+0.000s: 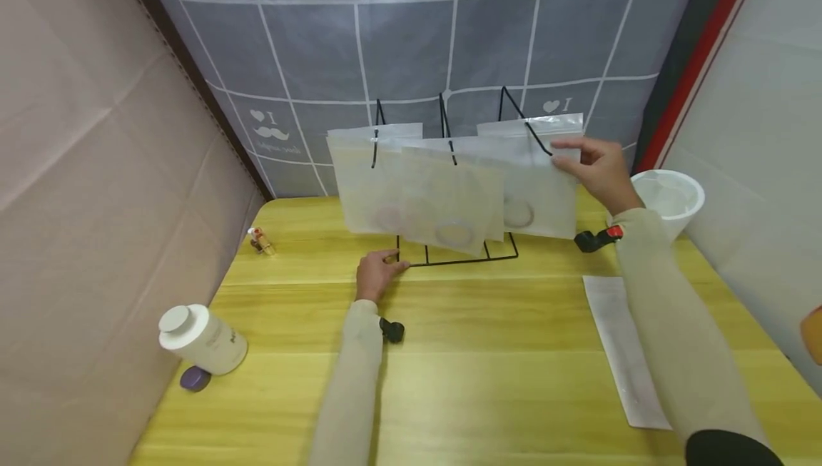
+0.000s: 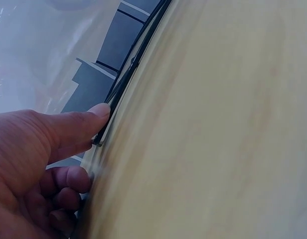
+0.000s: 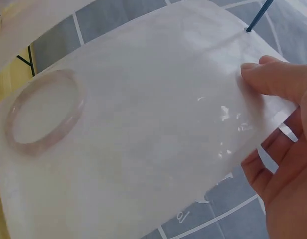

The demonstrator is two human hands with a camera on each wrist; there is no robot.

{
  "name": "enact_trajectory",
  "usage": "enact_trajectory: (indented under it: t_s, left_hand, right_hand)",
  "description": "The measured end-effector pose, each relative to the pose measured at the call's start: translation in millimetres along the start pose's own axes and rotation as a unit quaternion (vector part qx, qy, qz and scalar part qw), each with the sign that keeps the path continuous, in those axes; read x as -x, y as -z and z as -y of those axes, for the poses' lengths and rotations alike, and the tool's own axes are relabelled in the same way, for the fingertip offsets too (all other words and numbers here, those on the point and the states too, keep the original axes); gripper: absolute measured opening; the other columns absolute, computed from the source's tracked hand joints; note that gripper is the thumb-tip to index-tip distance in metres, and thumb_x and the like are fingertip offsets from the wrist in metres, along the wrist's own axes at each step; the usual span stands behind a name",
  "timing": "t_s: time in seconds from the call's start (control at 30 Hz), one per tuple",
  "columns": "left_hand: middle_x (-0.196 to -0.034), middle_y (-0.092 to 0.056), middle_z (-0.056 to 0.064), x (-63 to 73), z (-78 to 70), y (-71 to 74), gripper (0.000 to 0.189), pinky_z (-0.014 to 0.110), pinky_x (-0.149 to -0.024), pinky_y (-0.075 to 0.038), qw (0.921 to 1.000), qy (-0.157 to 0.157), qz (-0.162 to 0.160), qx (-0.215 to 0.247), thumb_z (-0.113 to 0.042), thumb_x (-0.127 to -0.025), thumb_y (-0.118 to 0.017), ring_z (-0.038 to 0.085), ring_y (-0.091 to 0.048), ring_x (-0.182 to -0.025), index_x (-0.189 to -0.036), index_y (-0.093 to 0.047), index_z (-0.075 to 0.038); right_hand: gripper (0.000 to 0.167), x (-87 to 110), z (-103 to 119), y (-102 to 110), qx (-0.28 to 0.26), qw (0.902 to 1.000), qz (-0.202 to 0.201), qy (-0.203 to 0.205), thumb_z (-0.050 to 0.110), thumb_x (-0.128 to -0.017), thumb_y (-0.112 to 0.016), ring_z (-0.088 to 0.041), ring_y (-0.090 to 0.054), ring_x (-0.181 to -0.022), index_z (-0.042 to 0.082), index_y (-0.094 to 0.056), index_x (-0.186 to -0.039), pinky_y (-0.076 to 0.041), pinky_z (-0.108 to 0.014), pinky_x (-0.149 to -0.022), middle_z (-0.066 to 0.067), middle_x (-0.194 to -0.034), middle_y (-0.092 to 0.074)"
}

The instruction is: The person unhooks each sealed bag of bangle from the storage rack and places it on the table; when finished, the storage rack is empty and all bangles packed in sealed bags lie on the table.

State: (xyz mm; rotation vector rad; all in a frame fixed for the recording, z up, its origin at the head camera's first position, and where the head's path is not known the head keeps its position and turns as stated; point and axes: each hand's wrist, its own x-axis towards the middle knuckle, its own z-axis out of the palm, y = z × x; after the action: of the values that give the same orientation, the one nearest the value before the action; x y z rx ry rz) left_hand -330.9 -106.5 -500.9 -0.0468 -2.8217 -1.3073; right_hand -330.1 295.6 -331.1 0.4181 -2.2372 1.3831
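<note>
A black wire rack (image 1: pixel 462 261) stands at the back of the table with several translucent zip bags on its hooks. My left hand (image 1: pixel 375 275) pinches the front left corner of its base between thumb and fingers; the left wrist view shows the thumb on the wire. With my right hand (image 1: pixel 600 170) I pinch the upper right edge of the rightmost bag (image 1: pixel 552 195), thumb in front and fingers behind. One hook passes through this bag near the hand. Inside it lies a pale pinkish bangle (image 3: pixel 34 148). Ring shapes also show faintly through the middle bag (image 1: pixel 443 195) and the left bag (image 1: pixel 359 180).
On the left stand a white bottle (image 1: pixel 221 345) and a purple cap (image 1: pixel 195 378), with a small reddish-gold item (image 1: pixel 262 241) farther back. A white tub (image 1: pixel 690 213) stands behind my right wrist. A flat white packet (image 1: pixel 616 352) lies beside my right forearm.
</note>
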Motion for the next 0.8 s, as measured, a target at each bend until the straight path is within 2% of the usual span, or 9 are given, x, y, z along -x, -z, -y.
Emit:
enact_trajectory:
  t_s: [0.1,0.17,0.2,0.33,0.47,0.6,0.7,0.77,0.8]
  left_hand:
    - [-0.125,-0.070,0.015,0.8,-1.7,0.4,0.043,0.050,-0.087,-0.056,1.0000,-0.004,0.002,0.004,-0.028,-0.090,-0.079,0.034,-0.069,-0.107,-0.127,-0.071,-0.009]
    - [-0.125,-0.070,0.015,1.2,-1.5,0.4,0.043,0.050,-0.088,-0.055,1.0000,-0.007,0.002,0.003,-0.028,-0.090,-0.078,0.034,-0.068,-0.108,-0.127,-0.071,-0.009]
    - [-0.126,-0.070,0.014,1.2,-1.1,0.3,0.042,0.050,-0.088,-0.055,1.0000,-0.007,0.002,0.002,-0.028,-0.090,-0.078,0.034,-0.068,-0.109,-0.127,-0.072,-0.009]
    - [-0.125,-0.071,0.013,1.2,2.7,0.0,0.041,0.050,-0.089,-0.055,0.9999,-0.008,-0.002,-0.006,-0.029,-0.089,-0.079,0.033,-0.068,-0.110,-0.126,-0.073,-0.010]
    - [-0.125,-0.071,0.013,0.9,6.0,-0.4,0.042,0.051,-0.089,-0.055,0.9999,-0.008,0.001,-0.007,-0.029,-0.089,-0.079,0.034,-0.069,-0.110,-0.126,-0.073,-0.010]
    - [-0.126,-0.070,0.013,0.5,5.5,-0.3,0.043,0.051,-0.090,-0.055,1.0000,-0.003,0.008,-0.002,-0.029,-0.089,-0.079,0.034,-0.068,-0.111,-0.127,-0.072,-0.010]
    - [-0.127,-0.070,0.013,0.5,4.1,0.0,0.043,0.050,-0.092,-0.054,1.0000,-0.001,0.008,-0.001,-0.029,-0.089,-0.079,0.034,-0.067,-0.113,-0.128,-0.072,-0.010]
    - [-0.127,-0.070,0.013,0.9,3.5,0.4,0.043,0.050,-0.091,-0.055,1.0000,-0.003,0.006,-0.002,-0.028,-0.089,-0.079,0.034,-0.068,-0.112,-0.128,-0.071,-0.010]
    - [-0.126,-0.070,0.013,1.3,3.2,0.8,0.043,0.050,-0.091,-0.055,1.0000,-0.004,0.004,-0.003,-0.028,-0.090,-0.079,0.034,-0.068,-0.111,-0.127,-0.072,-0.010]
  right_hand:
    - [0.029,12.1,4.7,5.3,-0.001,1.0000,0.005,-0.001,0.005,-0.090,-0.076,-0.015,-0.031,-0.050,0.000,-0.074,-0.118,-0.028,-0.027,-0.048,0.008,-0.068,-0.062]
    - [0.029,21.3,8.3,8.2,-0.001,1.0000,0.009,-0.002,0.004,-0.090,-0.076,-0.015,-0.032,-0.051,0.000,-0.074,-0.118,-0.029,-0.028,-0.048,0.008,-0.068,-0.062]
    - [0.028,26.1,10.4,9.4,-0.001,0.9999,0.011,-0.004,0.004,-0.090,-0.076,-0.015,-0.033,-0.051,0.000,-0.074,-0.118,-0.029,-0.028,-0.047,0.009,-0.071,-0.065]
    - [0.027,45.2,15.8,13.3,0.008,0.9999,0.008,0.006,0.002,-0.089,-0.075,-0.016,-0.036,-0.055,0.002,-0.075,-0.117,-0.029,-0.028,-0.047,0.015,-0.103,-0.074]
    - [0.028,63.6,13.3,17.8,0.005,0.9995,-0.016,0.026,-0.005,-0.086,-0.076,-0.013,-0.039,-0.057,0.000,-0.076,-0.114,-0.029,-0.026,-0.048,0.011,-0.104,-0.075]
    - [0.029,77.4,13.8,23.0,-0.054,0.9958,-0.039,0.062,-0.017,-0.081,-0.074,-0.010,-0.053,-0.066,-0.011,-0.073,-0.109,-0.036,-0.019,-0.053,0.000,-0.103,-0.077]
    - [0.030,84.9,21.6,27.3,-0.122,0.9864,-0.042,0.102,-0.025,-0.076,-0.071,-0.012,-0.066,-0.080,-0.020,-0.070,-0.105,-0.048,-0.014,-0.067,-0.011,-0.104,-0.077]
    - [0.030,91.0,30.5,30.5,-0.141,0.9817,-0.040,0.122,-0.028,-0.074,-0.070,-0.014,-0.070,-0.090,-0.022,-0.068,-0.104,-0.052,-0.016,-0.078,-0.014,-0.104,-0.076]
    - [0.031,95.2,36.1,32.1,-0.137,0.9815,-0.040,0.128,-0.029,-0.073,-0.070,-0.014,-0.070,-0.092,-0.022,-0.068,-0.103,-0.052,-0.016,-0.079,-0.013,-0.105,-0.076]
